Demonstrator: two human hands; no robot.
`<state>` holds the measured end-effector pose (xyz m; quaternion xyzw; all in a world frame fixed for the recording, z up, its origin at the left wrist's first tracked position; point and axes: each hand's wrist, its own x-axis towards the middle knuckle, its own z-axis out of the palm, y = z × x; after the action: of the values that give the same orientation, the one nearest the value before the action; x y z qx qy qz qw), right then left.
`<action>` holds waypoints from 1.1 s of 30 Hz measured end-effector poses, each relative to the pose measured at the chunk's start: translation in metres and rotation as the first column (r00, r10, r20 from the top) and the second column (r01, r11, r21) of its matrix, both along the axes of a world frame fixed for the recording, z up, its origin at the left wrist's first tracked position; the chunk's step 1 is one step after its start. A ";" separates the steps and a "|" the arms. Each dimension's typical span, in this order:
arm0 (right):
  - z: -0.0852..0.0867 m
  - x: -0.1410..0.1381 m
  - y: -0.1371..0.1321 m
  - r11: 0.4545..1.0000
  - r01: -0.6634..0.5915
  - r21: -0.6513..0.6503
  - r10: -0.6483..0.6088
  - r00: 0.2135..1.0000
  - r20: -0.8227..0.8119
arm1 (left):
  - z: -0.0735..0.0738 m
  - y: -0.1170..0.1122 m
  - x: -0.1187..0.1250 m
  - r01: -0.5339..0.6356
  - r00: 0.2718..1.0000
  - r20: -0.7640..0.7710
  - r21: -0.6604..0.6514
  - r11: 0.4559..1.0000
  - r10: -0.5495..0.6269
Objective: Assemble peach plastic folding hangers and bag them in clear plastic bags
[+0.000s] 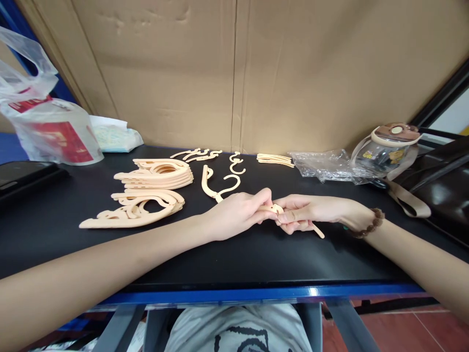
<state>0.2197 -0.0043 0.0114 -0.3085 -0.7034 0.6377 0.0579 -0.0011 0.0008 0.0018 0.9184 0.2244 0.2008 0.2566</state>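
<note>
Above a black-topped table (pixel 234 264), the left hand (pixel 242 211) and the right hand (pixel 302 210) pinch a cream-coloured plastic hanger piece (pixel 271 209); two stacks of curved cream hangers (pixel 124 223) lie to the left, a clear, brown-lidded bottle (pixel 383 155) at far right

Black tabletop (pixel 234 266), stacked cream hanger parts (pixel 157 182), tissue pack (pixel 116 140), plastic wrapping (pixel 318 165), bottle (pixel 383 155)

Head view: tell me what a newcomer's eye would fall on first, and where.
Probably the left hand and right hand, meeting near the middle on a cream hanger piece. Next, the stacked cream hangers left of them on the black tabletop, then the clear, brown-lidded bottle at the right rear.
</note>
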 end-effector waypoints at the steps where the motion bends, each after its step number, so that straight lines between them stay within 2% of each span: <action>1: 0.000 0.000 0.000 1.000 -0.018 -0.014 0.019 1.000 0.012 | 0.000 0.000 0.000 0.009 1.000 -0.007 0.005 1.000 -0.009; 9: 0.007 -0.003 -0.003 0.992 -0.118 -0.033 0.121 0.987 0.103 | 0.000 -0.001 0.001 0.026 0.999 -0.043 0.027 0.999 -0.025; 15: 0.009 -0.008 -0.008 0.991 -0.132 -0.026 0.134 0.982 0.136 | 0.002 -0.003 0.002 0.053 0.998 -0.017 -0.062 0.997 -0.054; 22: 0.015 -0.013 -0.012 0.997 -0.083 -0.009 0.083 0.969 0.232 | 0.006 -0.003 0.001 0.078 0.996 -0.031 -0.121 0.990 -0.082; 28: 0.024 -0.017 -0.017 0.993 -0.092 0.079 0.057 0.928 0.368 | 0.006 -0.004 0.002 0.085 0.995 -0.046 -0.124 0.989 -0.091; 33: 0.034 -0.021 -0.026 0.984 -0.044 0.172 -0.045 0.874 0.483 | 0.004 -0.006 0.003 0.092 0.995 -0.026 -0.100 0.991 -0.095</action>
<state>0.1985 -0.0303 0.0456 -0.4522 -0.7493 0.4749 -0.0928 0.0023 -0.0049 0.0058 0.9170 0.1948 0.1632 0.3074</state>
